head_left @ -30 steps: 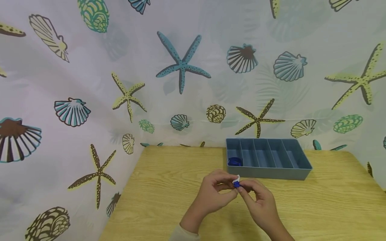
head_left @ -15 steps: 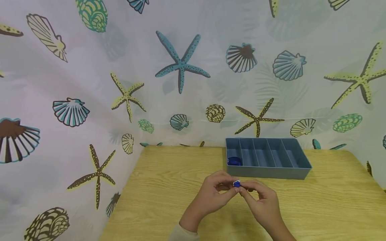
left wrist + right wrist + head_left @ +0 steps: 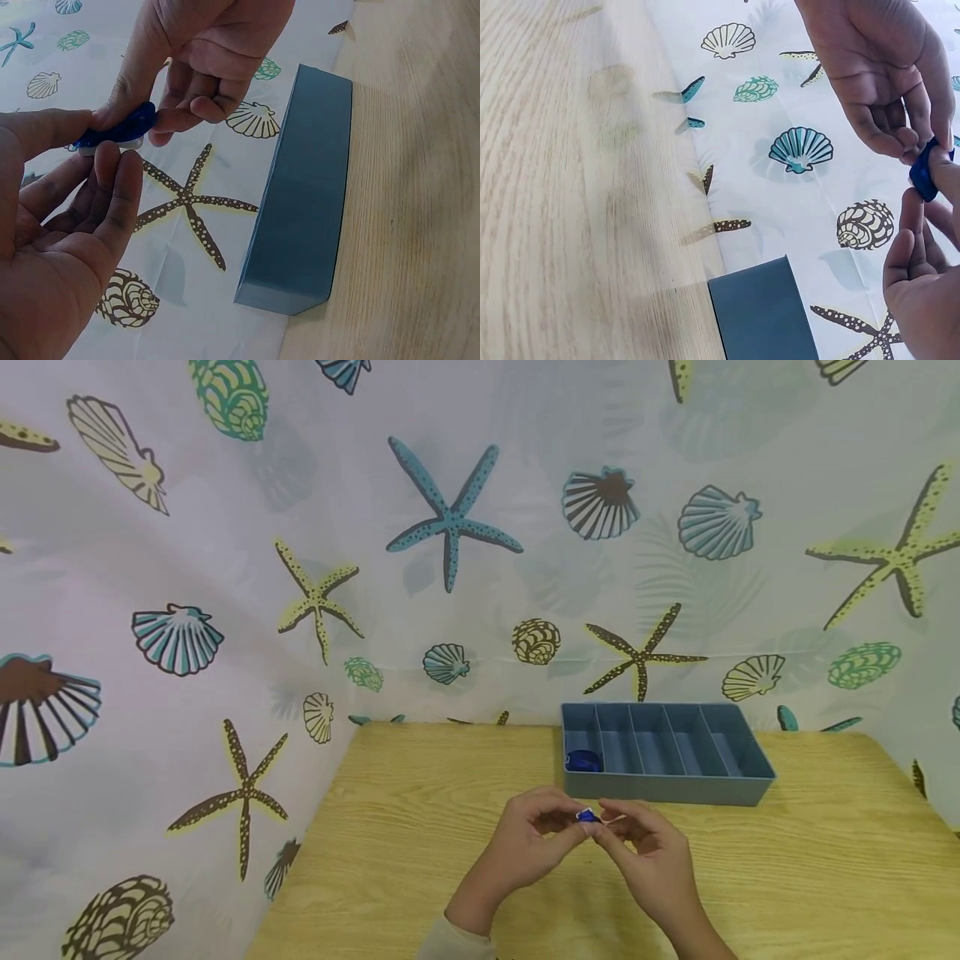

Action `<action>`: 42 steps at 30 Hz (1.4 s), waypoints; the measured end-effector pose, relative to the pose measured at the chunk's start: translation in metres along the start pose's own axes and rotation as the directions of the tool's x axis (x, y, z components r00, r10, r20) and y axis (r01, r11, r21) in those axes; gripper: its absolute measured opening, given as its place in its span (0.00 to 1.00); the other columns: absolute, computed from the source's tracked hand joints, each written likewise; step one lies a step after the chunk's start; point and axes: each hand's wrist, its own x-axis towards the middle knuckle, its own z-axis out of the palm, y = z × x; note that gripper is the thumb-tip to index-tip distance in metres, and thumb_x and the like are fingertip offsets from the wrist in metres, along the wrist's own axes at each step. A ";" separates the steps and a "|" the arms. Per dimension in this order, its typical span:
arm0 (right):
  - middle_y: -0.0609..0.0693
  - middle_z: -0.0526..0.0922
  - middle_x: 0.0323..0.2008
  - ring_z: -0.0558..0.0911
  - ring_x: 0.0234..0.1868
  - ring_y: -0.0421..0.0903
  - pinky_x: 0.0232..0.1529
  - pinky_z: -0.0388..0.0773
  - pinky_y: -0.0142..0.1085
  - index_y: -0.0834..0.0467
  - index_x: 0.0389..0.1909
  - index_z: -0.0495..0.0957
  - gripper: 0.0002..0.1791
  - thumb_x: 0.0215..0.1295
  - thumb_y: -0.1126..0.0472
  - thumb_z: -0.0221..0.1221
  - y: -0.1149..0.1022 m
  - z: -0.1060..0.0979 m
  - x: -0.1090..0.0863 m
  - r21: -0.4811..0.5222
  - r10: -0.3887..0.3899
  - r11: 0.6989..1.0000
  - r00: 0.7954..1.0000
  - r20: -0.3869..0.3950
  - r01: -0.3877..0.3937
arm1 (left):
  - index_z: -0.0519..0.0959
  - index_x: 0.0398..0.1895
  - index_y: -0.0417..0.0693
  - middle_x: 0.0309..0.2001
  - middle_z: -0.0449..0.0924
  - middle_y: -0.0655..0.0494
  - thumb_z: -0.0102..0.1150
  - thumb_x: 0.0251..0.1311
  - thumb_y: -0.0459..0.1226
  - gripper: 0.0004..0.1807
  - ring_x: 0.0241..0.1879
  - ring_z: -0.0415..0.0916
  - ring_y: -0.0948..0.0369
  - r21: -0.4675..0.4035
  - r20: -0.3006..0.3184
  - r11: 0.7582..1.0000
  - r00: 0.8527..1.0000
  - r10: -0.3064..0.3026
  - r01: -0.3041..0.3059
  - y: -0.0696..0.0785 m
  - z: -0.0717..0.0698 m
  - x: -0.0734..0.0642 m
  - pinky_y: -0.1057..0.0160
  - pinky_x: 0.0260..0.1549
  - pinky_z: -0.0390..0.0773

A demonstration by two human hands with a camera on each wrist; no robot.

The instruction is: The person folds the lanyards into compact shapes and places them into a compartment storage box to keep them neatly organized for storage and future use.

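In the head view, my left hand (image 3: 521, 843) and right hand (image 3: 651, 860) meet in front of the tray, above the table. Between their thumbs and fingers they pinch a small, glossy dark-blue thing with a white part (image 3: 587, 816). Close up in the left wrist view, the blue-and-white thing (image 3: 124, 129) looks flat and rounded, blue on top and white below, with both hands' fingertips on it. The right wrist view shows its blue side (image 3: 924, 176), partly covered by fingers. Its exact kind cannot be made out.
A blue-grey tray (image 3: 671, 790) with several compartments stands at the back of the wooden table (image 3: 420, 793). Another dark-blue thing (image 3: 583, 762) lies in its leftmost compartment. Behind and to the left hangs a white cloth (image 3: 487, 627) printed with shells and starfish.
The held thing has turned between my fingers: its white part stood up a second ago and now shows only as a narrow edge. My right fingers have shifted slightly; the tray stays put.
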 end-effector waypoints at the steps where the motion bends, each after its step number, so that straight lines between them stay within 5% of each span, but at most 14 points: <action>1: 0.45 0.89 0.43 0.87 0.40 0.37 0.41 0.87 0.27 0.69 0.49 0.85 0.15 0.63 0.80 0.67 0.001 -0.001 0.000 0.008 0.006 1.000 1.000 0.016 -0.006 | 0.88 0.49 0.41 0.46 0.86 0.42 0.68 0.72 0.36 0.09 0.42 0.85 0.67 -0.013 -0.001 1.000 1.000 -0.007 0.007 0.000 0.000 0.000 0.62 0.48 0.90; 16: 0.44 0.87 0.40 0.86 0.39 0.38 0.42 0.87 0.29 0.66 0.43 0.84 0.09 0.68 0.80 0.63 0.009 -0.004 -0.003 0.096 -0.008 0.995 0.992 0.127 -0.004 | 0.88 0.49 0.38 0.47 0.85 0.37 0.65 0.73 0.34 0.09 0.42 0.84 0.68 -0.075 -0.004 0.997 1.000 -0.030 0.029 -0.003 0.002 -0.002 0.64 0.46 0.89; 24: 0.48 0.84 0.43 0.82 0.39 0.39 0.41 0.84 0.27 0.68 0.54 0.83 0.20 0.61 0.83 0.67 0.007 -0.009 -0.003 0.017 -0.060 0.998 0.994 0.095 0.058 | 0.89 0.51 0.44 0.46 0.85 0.46 0.67 0.72 0.37 0.10 0.43 0.84 0.68 0.008 0.024 0.999 0.999 -0.043 0.043 -0.005 -0.001 -0.001 0.64 0.48 0.89; 32: 0.53 0.83 0.39 0.81 0.37 0.38 0.41 0.81 0.24 0.64 0.43 0.83 0.18 0.55 0.85 0.69 0.004 -0.002 -0.003 -0.059 -0.163 0.985 0.986 0.018 0.164 | 0.86 0.50 0.44 0.47 0.85 0.48 0.64 0.75 0.39 0.09 0.42 0.84 0.69 0.033 0.017 0.998 0.999 -0.045 0.045 -0.006 0.002 0.000 0.65 0.45 0.90; 38: 0.54 0.84 0.36 0.80 0.37 0.39 0.41 0.78 0.24 0.61 0.38 0.85 0.24 0.45 0.89 0.70 0.007 0.003 0.000 -0.150 -0.355 0.926 0.934 -0.034 0.346 | 0.88 0.51 0.48 0.47 0.87 0.48 0.64 0.75 0.40 0.09 0.42 0.86 0.64 0.040 -0.022 0.993 0.994 -0.110 0.110 -0.003 0.005 0.002 0.68 0.44 0.88; 42: 0.56 0.85 0.38 0.83 0.37 0.39 0.41 0.81 0.23 0.64 0.41 0.84 0.24 0.47 0.90 0.69 0.007 0.002 0.000 -0.098 -0.313 0.946 0.950 -0.017 0.310 | 0.88 0.52 0.48 0.48 0.87 0.48 0.64 0.76 0.40 0.09 0.44 0.86 0.62 0.027 -0.011 0.994 0.995 -0.103 0.103 -0.001 0.003 0.002 0.67 0.47 0.88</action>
